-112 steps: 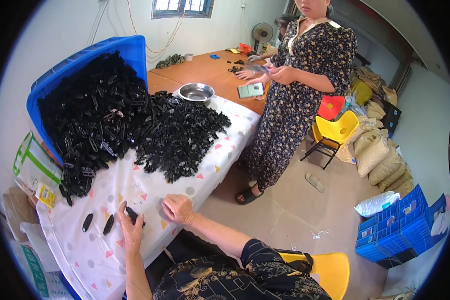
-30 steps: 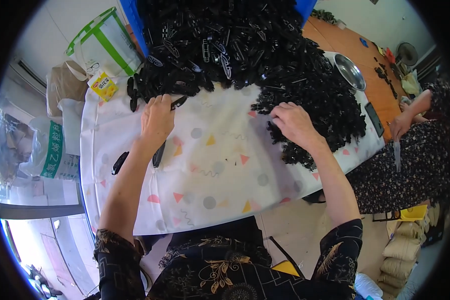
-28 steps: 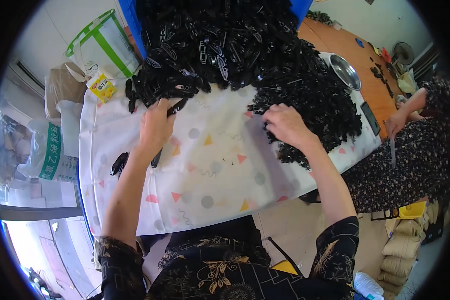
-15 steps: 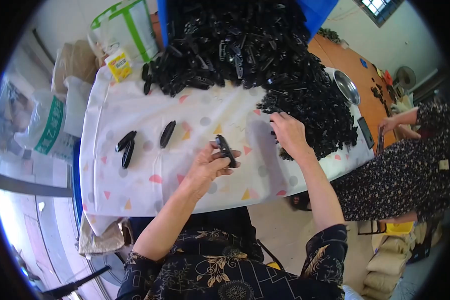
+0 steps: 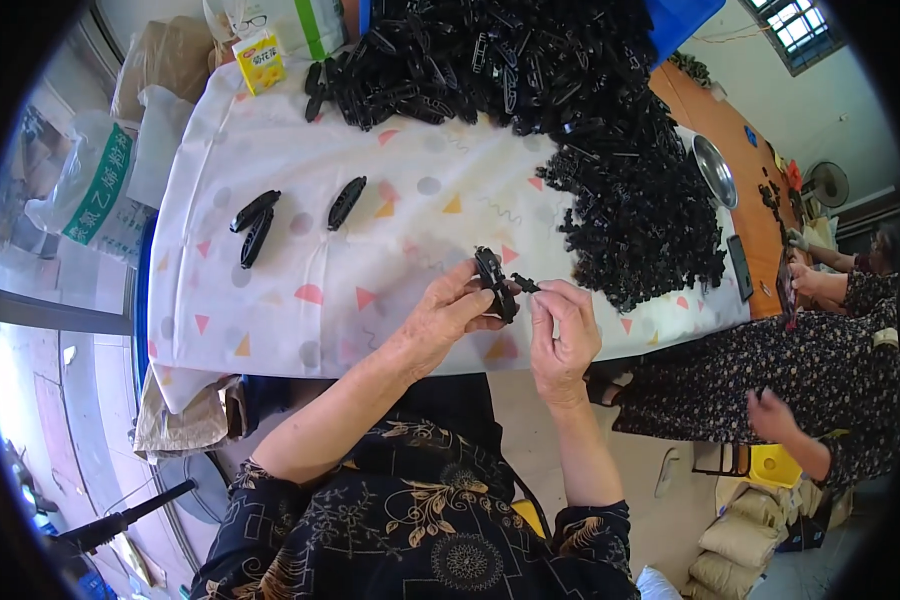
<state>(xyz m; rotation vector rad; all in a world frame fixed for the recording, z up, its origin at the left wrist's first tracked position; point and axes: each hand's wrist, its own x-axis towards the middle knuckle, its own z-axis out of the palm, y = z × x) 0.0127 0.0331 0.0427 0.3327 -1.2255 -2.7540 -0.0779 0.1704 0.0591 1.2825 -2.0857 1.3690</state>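
My left hand grips a long black plastic clip piece above the table's near edge. My right hand pinches a small black part and holds it against that piece. Three finished black oval clips lie on the white patterned tablecloth to the left. A big heap of black plastic parts spreads over the far side of the table, spilling from a blue crate.
A person in a dark flowered dress stands at the right by a wooden table with a metal bowl. Bags and a small yellow box sit at the far left. Sacks lie on the floor.
My view swung from across the room down onto the table. My hands reached into the heap, took parts and drew back; now both hold parts together near the table's edge.
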